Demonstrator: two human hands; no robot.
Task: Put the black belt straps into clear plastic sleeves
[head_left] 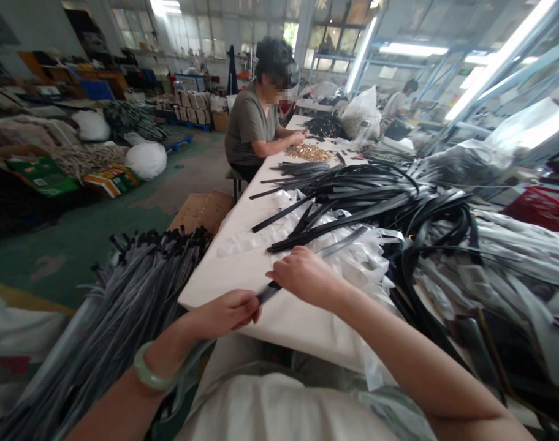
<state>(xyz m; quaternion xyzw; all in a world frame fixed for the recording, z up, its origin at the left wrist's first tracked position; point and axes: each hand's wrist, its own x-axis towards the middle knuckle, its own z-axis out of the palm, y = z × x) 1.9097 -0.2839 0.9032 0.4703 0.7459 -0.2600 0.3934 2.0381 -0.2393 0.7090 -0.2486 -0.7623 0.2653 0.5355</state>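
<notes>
Over the near edge of the white table (233, 263), my left hand (231, 313) is closed on a dark strap (268, 293) wrapped in clear plastic. My right hand (302, 274), just to the right and a little higher, has its fingers pressed together on the strap's other part. Part of the strap is hidden by the fingers. Beyond my right hand, a pile of black straps (371, 196) lies on the table, with crumpled clear plastic sleeves (348, 257) among and under them.
A large bundle of plastic-wrapped straps (123, 306) stands at the left, below table height. Farther up the table, a person (254, 122) sits beside gold-coloured small parts (309, 152). A cardboard box (201, 211) is on the floor. White bundles (513, 263) lie at the right.
</notes>
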